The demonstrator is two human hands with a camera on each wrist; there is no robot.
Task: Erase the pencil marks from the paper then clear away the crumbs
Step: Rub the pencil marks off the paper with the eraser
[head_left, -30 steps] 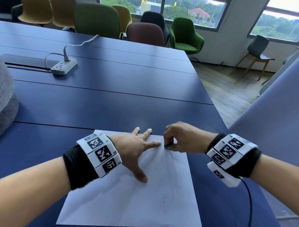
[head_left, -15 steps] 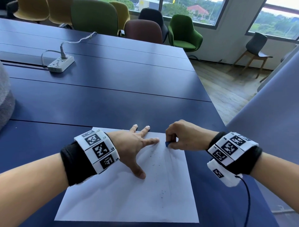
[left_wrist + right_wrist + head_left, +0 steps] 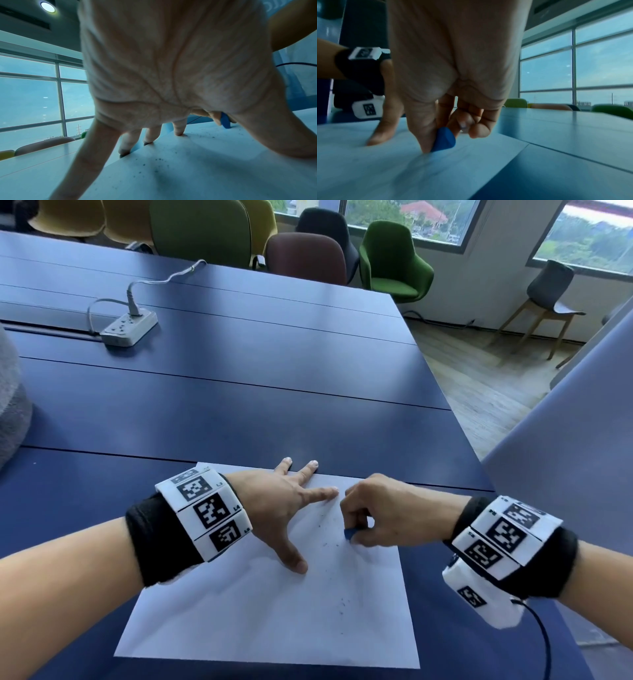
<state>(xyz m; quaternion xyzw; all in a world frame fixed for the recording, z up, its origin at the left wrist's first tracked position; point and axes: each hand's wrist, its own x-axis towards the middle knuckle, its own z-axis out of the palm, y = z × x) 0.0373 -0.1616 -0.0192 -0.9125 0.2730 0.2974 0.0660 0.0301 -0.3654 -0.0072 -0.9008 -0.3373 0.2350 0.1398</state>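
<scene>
A white sheet of paper (image 3: 239, 621) lies on the dark blue table (image 3: 239, 412) in front of me. My left hand (image 3: 291, 501) presses flat on its upper part, fingers spread and straight. My right hand (image 3: 373, 518) pinches a small blue eraser (image 3: 350, 533) between thumb and fingers, its tip down on the paper to the right of the left hand. The right wrist view shows the blue eraser (image 3: 444, 140) touching the sheet. Dark eraser crumbs (image 3: 342, 604) are scattered over the paper, and the crumbs (image 3: 157, 162) also show under the left palm. Faint pencil streaks remain near the eraser.
A white power strip (image 3: 130, 328) with its cable lies at the far left of the table. Several coloured chairs (image 3: 390, 258) stand beyond the far edge. The table's right edge runs close to the paper, with wooden floor (image 3: 479, 378) beyond. A grey object (image 3: 10, 405) sits at the left.
My right hand has drawn the eraser down the paper toward me, away from the top edge. The left hand has stayed pressed on the sheet.
</scene>
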